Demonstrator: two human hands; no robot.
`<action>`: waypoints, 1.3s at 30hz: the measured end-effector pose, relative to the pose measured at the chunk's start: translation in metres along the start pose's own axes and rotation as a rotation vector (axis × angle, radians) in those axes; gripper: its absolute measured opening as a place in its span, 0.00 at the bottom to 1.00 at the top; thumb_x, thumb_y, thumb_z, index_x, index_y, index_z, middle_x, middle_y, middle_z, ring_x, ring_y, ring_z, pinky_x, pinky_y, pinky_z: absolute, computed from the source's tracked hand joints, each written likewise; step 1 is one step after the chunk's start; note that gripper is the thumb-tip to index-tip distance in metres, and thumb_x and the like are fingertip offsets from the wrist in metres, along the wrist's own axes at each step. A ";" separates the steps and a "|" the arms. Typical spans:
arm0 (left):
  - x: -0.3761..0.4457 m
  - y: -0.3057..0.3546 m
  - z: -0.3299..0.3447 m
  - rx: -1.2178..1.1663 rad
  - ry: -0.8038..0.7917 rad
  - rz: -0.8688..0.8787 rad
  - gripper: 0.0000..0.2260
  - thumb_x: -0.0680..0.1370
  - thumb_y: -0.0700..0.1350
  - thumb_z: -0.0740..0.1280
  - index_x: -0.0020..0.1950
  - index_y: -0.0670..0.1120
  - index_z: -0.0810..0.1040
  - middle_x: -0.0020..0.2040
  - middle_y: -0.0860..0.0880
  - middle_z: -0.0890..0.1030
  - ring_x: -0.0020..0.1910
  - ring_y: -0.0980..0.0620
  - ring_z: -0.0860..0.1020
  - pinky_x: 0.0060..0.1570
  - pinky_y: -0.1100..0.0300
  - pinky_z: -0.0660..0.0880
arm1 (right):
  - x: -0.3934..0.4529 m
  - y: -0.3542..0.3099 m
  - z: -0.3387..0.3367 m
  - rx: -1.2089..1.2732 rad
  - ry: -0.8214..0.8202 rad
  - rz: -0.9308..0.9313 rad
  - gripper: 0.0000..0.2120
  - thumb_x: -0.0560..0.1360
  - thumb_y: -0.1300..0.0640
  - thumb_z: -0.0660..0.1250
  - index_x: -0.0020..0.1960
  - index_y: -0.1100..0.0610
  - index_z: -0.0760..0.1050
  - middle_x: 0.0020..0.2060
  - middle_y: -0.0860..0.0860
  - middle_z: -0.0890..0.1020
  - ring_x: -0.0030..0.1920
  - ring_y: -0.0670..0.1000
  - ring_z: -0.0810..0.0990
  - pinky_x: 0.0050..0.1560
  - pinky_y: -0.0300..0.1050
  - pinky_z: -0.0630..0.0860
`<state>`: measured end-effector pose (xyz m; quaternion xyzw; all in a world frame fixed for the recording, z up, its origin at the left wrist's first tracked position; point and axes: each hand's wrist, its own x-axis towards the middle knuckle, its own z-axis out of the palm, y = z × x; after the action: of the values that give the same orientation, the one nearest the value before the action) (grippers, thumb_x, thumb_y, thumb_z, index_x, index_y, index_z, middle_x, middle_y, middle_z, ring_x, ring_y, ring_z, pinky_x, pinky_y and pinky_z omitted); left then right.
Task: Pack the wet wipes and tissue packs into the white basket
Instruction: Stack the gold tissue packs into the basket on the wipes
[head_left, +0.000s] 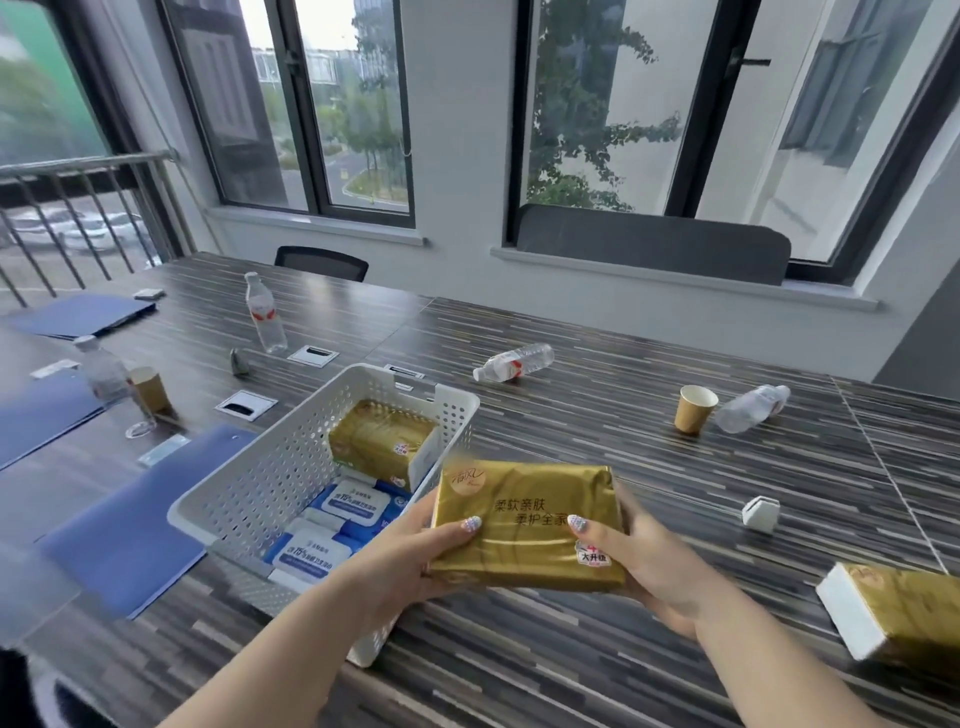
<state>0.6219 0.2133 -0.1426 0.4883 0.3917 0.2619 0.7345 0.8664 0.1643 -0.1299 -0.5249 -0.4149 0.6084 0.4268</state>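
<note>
A gold tissue pack (530, 525) is held flat above the table, just right of the white basket (270, 467). My left hand (415, 556) grips its left end and my right hand (644, 561) grips its right end. Inside the basket, one gold tissue pack (382, 441) lies at the far end. Blue-and-white wet wipes packs (358, 506) lie in the near part, another wipes pack (311, 553) closest to me. A further gold tissue pack (893, 618) lies on the table at the right edge of view.
Blue folders (124, 525) lie left of the basket. Water bottles (265, 312) and paper cups (693, 408) are scattered over the striped table (623, 431). A small white card holder (759, 513) stands to the right of my hands. Cable ports (245, 404) sit behind the basket.
</note>
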 end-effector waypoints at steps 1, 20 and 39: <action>-0.002 0.000 -0.004 -0.017 0.022 -0.003 0.25 0.70 0.49 0.73 0.65 0.52 0.72 0.60 0.44 0.81 0.56 0.44 0.81 0.55 0.50 0.79 | 0.003 0.000 0.005 -0.009 0.003 -0.009 0.32 0.64 0.51 0.73 0.65 0.46 0.68 0.55 0.54 0.83 0.52 0.56 0.84 0.49 0.50 0.81; 0.037 0.038 -0.195 -0.727 0.534 -0.200 0.27 0.74 0.54 0.70 0.66 0.41 0.68 0.64 0.42 0.73 0.60 0.43 0.73 0.63 0.44 0.66 | 0.180 0.003 0.212 0.233 0.357 0.275 0.18 0.74 0.52 0.69 0.60 0.55 0.70 0.51 0.60 0.82 0.45 0.61 0.83 0.39 0.59 0.80; 0.098 -0.010 -0.240 -0.665 0.799 -0.448 0.27 0.77 0.55 0.66 0.69 0.38 0.70 0.67 0.41 0.75 0.66 0.41 0.74 0.57 0.53 0.71 | 0.254 0.075 0.235 0.384 0.535 0.462 0.08 0.77 0.60 0.65 0.55 0.51 0.73 0.49 0.58 0.81 0.48 0.60 0.80 0.43 0.57 0.77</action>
<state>0.4769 0.4072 -0.2351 -0.0016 0.6296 0.3736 0.6812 0.6050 0.3720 -0.2490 -0.6549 -0.0391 0.5967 0.4621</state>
